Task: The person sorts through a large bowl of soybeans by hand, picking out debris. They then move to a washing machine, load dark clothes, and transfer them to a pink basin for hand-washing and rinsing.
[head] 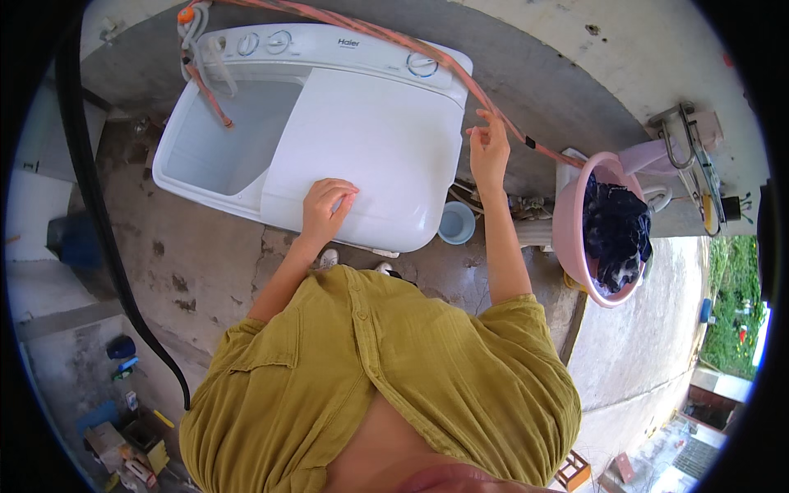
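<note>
A white Haier twin-tub washing machine (370, 135) stands before me, its left tub (240, 129) uncovered and a white lid over the right part. My left hand (328, 206) hovers over or rests at the lid's near edge, fingers loosely curled and holding nothing; contact cannot be told. Beyond the machine's right side is my right hand (490, 148), raised with its fingers bent and parted, close to a pink hose (481, 92). That hose runs over the control panel, and a hose end hangs into the left tub. I see nothing held in the right hand.
A pink basin (570, 231) with dark wet clothes (616, 228) stands at the right. A small light-blue bucket (457, 223) is on the floor beside the machine. Grey hoses (196, 37) are bundled at its back left corner. Metal racks (690, 154) hang on the right wall.
</note>
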{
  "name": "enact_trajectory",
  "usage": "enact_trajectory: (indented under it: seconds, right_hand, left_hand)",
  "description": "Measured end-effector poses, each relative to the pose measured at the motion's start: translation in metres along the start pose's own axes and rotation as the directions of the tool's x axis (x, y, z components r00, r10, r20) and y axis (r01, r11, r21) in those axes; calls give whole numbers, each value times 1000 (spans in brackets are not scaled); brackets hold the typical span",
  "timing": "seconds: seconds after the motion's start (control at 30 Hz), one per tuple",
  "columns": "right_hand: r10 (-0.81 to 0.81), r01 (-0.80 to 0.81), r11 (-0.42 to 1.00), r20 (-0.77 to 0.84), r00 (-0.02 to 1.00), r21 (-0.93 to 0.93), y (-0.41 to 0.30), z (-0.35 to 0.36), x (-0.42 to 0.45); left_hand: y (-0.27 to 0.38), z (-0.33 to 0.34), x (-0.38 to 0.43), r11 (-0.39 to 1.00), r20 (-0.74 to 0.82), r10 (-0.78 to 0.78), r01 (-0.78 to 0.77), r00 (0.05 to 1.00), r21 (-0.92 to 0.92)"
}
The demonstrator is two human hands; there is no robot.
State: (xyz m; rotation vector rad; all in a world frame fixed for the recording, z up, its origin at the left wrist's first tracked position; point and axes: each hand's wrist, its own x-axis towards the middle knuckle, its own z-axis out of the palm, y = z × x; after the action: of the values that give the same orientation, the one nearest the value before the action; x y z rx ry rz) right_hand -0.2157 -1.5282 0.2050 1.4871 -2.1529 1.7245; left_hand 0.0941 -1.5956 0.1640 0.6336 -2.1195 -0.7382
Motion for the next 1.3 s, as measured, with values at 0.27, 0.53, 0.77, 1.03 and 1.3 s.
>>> enact_trajectory:
  seconds: [0.27,0.53,0.77,1.03,1.3]
  right_hand:
    - [282,-327,944,-599,750,36,14,-193,-147]
    - [-8,-447,679,-615,789,-582,3,-325,-161]
    - [163,-302,470,-255,953,-829,51,-384,-95]
    - [345,-598,734,-582,736,-321,140,-475,-111]
    - [435,-176,586,124,892,-791,146,-496,-111]
  left_hand:
    - [1,5,3,999,48,-37,35,998,27]
    - [90,93,91,979,448,122,-35,886,-199]
    - [252,279,138,799,425,594,-442,683,-407]
    - [335,427,160,939,643,332,-306,690,-157]
    - [333,494,151,898,905,13,-402,425,176]
